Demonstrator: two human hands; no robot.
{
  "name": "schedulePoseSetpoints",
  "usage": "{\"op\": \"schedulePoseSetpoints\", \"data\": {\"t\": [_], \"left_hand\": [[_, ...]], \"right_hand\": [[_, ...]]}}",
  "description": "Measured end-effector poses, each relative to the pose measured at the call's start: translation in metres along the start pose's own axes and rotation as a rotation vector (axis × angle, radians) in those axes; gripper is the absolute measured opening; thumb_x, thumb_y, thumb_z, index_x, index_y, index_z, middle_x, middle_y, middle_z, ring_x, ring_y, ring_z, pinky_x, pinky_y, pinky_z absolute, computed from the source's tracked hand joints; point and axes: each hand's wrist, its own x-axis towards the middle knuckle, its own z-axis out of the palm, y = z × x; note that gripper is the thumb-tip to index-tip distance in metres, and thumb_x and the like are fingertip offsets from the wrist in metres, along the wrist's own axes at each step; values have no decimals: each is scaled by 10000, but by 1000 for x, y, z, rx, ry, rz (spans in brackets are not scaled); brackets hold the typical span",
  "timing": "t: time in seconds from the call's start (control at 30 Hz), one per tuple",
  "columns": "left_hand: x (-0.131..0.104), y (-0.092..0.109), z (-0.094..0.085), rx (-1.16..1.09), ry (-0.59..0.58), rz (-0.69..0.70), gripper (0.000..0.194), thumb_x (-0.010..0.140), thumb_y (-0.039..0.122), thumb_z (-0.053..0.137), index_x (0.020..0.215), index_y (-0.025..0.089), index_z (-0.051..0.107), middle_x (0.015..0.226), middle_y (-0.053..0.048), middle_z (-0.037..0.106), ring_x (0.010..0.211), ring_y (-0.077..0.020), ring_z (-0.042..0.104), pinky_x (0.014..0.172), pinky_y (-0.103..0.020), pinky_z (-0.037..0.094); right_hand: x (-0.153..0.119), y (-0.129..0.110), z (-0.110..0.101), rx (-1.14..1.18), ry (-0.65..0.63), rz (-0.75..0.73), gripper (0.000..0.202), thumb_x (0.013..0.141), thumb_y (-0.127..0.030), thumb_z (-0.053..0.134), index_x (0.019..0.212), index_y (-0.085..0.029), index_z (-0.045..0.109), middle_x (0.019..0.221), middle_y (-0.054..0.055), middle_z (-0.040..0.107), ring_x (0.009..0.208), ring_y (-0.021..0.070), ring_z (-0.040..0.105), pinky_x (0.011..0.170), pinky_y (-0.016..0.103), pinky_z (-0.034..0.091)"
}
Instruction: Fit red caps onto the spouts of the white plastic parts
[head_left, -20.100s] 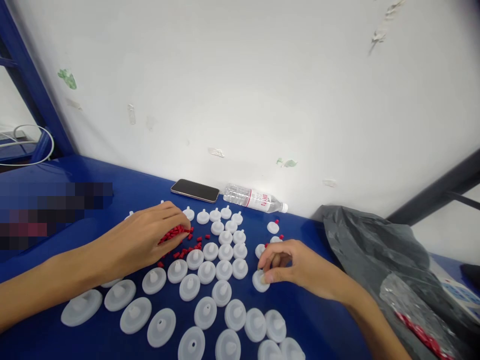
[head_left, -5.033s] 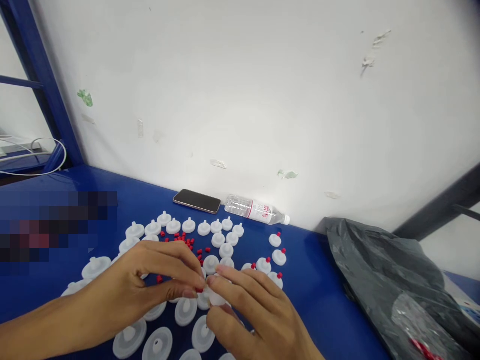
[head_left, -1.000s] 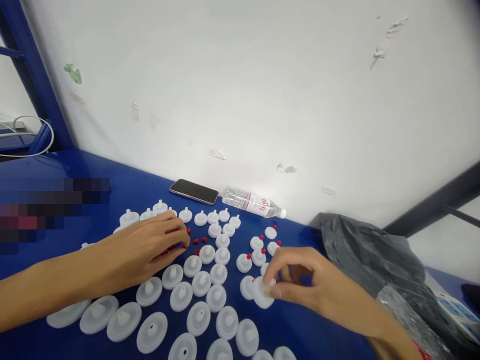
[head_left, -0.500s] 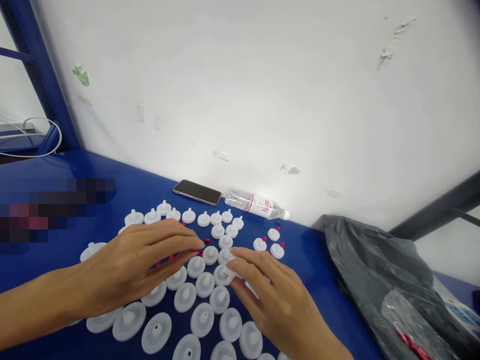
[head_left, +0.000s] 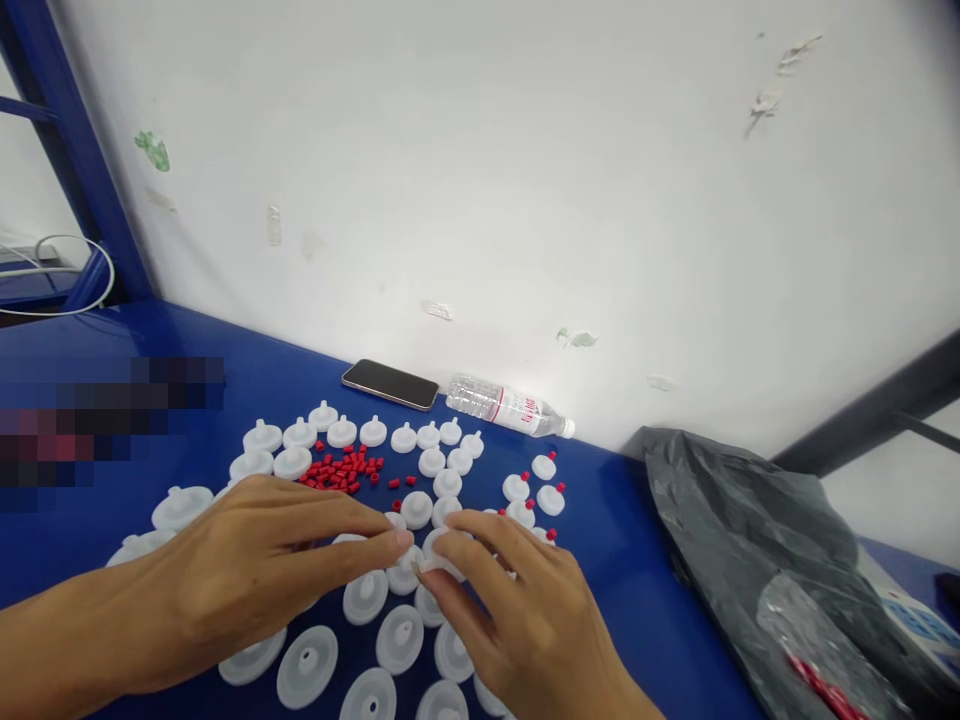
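A white disc (head_left: 433, 556) is pinched between the narrowed fingertips of the left hand (head_left: 262, 570) and right hand (head_left: 517, 620).

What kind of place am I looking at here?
Probably a small assembly workbench: a blue table against a wall, rows of white plastic discs, and a pile of red caps.

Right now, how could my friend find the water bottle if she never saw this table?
Look along the white wall where it meets the blue table. The water bottle lies on its side there, just right of the dark phone. It is the only clear thing with a red and white label.
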Motion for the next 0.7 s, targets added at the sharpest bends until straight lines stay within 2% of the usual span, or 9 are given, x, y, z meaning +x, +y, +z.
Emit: {"op": "schedulePoseSetpoints", "data": {"t": [0.17,0.37,0.5,0.57,0.7], "left_hand": [[-5,7,3,47,-22,-9,486,1047,17,414,1407,233,658,1187,-1,860,990,-152,820,842,-261,625],[-11,8,9,8,-37,13,581,1030,-35,389,1482,233,638,1227,-18,844,1059,-149,804,922,-240,605],[-5,10,2,-51,8,34,504,1046,-3,405,1405,213,686,1175,-19,854,1002,-154,802,845,-234,595],[-4,11,0,-63,-5,37,477,1068,39,410,1409,224,688,1163,-15,854,987,-159,797,822,-247,588],[-10,11,1,-46,-39,26,566,1039,-10,394,1470,241,662,1112,-20,845,937,-159,777,802,-261,559]], "right_hand": [[-3,1,0,12,10,-29,166,1097,-152,596,1193,-151,731,1191,84,822,994,190,817,885,256,659],[1,-1,-1,-45,17,-62,147,1089,-172,610,1118,-182,754,1134,34,838,872,171,815,850,266,662],[4,-2,-2,-61,45,-108,138,1072,-153,628,1056,-171,764,1077,27,841,803,162,799,848,273,662],[4,-3,-3,-66,56,-122,147,1079,-162,628,1044,-172,770,1065,24,844,788,157,794,859,269,661],[4,-3,-6,-69,73,-147,161,1083,-152,624,1046,-157,780,1075,41,849,799,154,796,858,251,653]]}}
